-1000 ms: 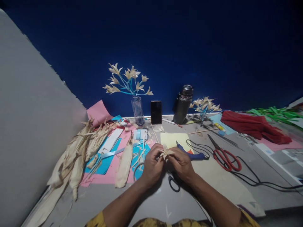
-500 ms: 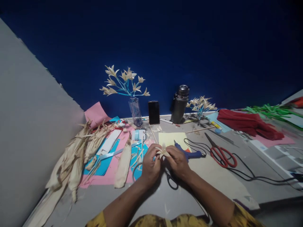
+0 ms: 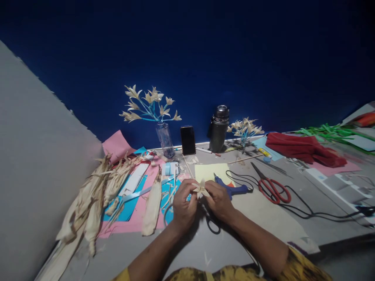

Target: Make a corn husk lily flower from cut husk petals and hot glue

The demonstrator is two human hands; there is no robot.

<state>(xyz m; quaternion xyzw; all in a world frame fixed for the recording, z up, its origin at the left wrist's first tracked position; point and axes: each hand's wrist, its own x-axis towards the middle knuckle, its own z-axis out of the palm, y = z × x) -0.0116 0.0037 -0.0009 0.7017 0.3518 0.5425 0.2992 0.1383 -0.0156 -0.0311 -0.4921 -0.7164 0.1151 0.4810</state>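
A pale corn husk flower (image 3: 200,189) with pointed petals is held up between both hands above the table. My left hand (image 3: 185,203) is closed on its left side, thumb and fingers pinching the petals. On the other side, my right hand (image 3: 218,199) pinches it too, fingers bent. Whatever is behind or under the flower is hidden by the fingers. Below the hands lies a pair of dark-handled scissors (image 3: 213,225), partly covered. Just beyond my right hand rests a blue glue gun (image 3: 231,189) by a pale yellow paper (image 3: 206,171).
Dried corn husks (image 3: 95,203) and pink and blue papers spread at left. Husk flowers stand in a glass bottle (image 3: 166,140) beside a phone (image 3: 188,140) and a flask (image 3: 219,130). Red-handled scissors (image 3: 274,189), black cords and a red cloth (image 3: 301,150) lie at right.
The flower has tilted slightly in my fingers, so its petals face me more openly. Both hands keep hold of it. The whole view has shifted a little.
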